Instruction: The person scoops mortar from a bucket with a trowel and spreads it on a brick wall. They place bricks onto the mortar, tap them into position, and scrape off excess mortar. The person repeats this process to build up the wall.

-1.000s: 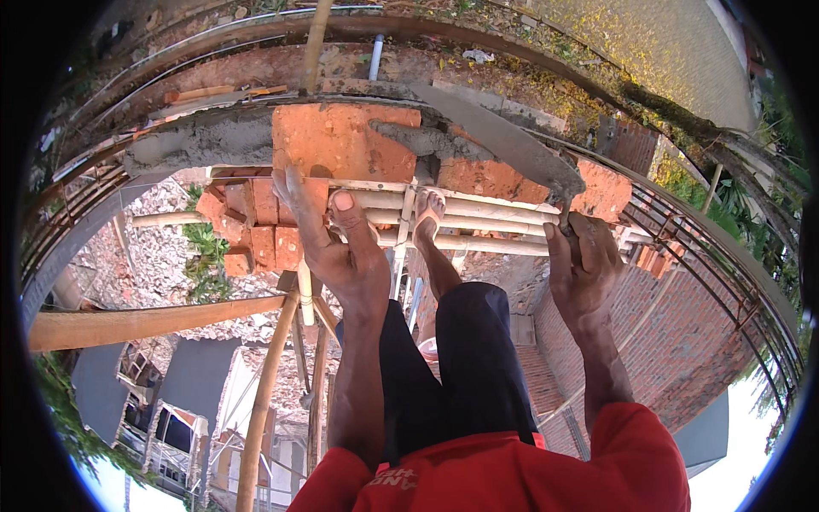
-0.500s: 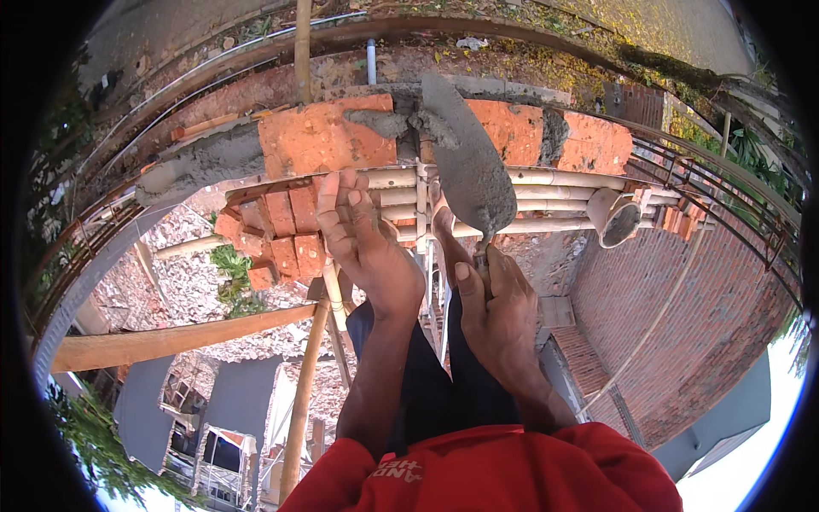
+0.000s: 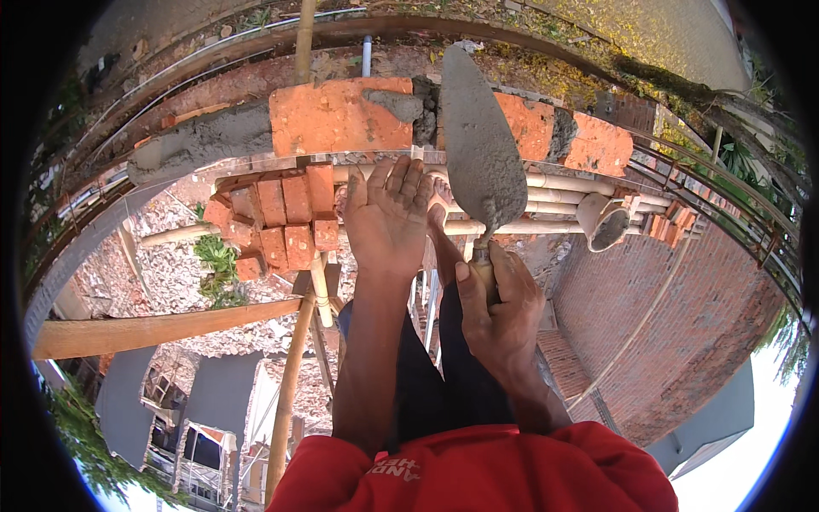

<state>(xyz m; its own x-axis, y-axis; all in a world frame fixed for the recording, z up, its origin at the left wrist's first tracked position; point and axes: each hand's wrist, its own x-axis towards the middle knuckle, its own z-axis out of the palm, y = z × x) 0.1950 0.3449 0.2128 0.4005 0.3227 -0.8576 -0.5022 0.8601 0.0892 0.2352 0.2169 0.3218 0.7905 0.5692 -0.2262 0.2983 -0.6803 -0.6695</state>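
Observation:
My right hand (image 3: 505,307) is wrapped round the wooden handle of a pointed trowel (image 3: 482,141). Grey mortar coats its blade, which points away from me over the brick course. To its left, my left hand (image 3: 388,218) is open, palm up, fingers stretched toward the wall and holding nothing. Just beyond those fingertips, an orange brick (image 3: 337,119) lies on the course with a smear of mortar on its top. Wet mortar (image 3: 424,115) shows at its right end, partly hidden by the blade. A bed of mortar (image 3: 200,141) runs left from the brick.
Below the wall, a stack of bricks (image 3: 281,209) stands at left beside bamboo poles (image 3: 546,181). A mortar-stained bucket (image 3: 602,220) sits at right. My feet show near the poles, high above rubble (image 3: 162,290). A timber beam (image 3: 171,331) crosses at lower left.
My left hand has turned from half-curled fingers to a flat, open palm and moved slightly right. The trowel has shifted slightly right and farther out, still in my right hand.

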